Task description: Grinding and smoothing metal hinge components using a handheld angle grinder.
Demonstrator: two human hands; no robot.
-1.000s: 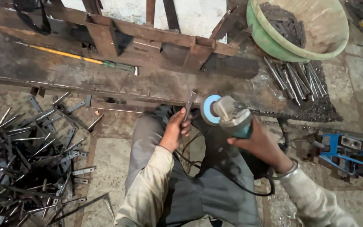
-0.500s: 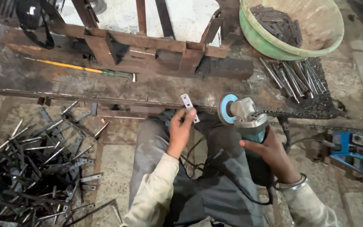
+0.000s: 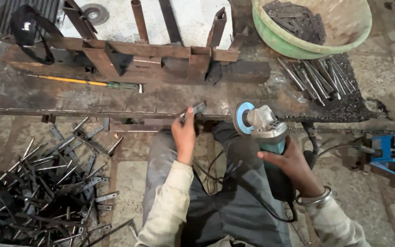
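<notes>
The scene is lit by soft, diffuse daylight, and no hard-edged shadows are cast. The brightest area is found at the top centre of the frame, where a pale slab (image 3: 193, 18) is nearly washed out. A wet-looking sheen is seen on the dark metal workbench (image 3: 33, 98) at the left. Deeper shade is held beneath the bench edge and in the scrap pile (image 3: 37, 192) at the lower left. Focus is fairly even, though fine detail is softened by compression. Slight wide-angle bending is noticed towards the corners.
</notes>
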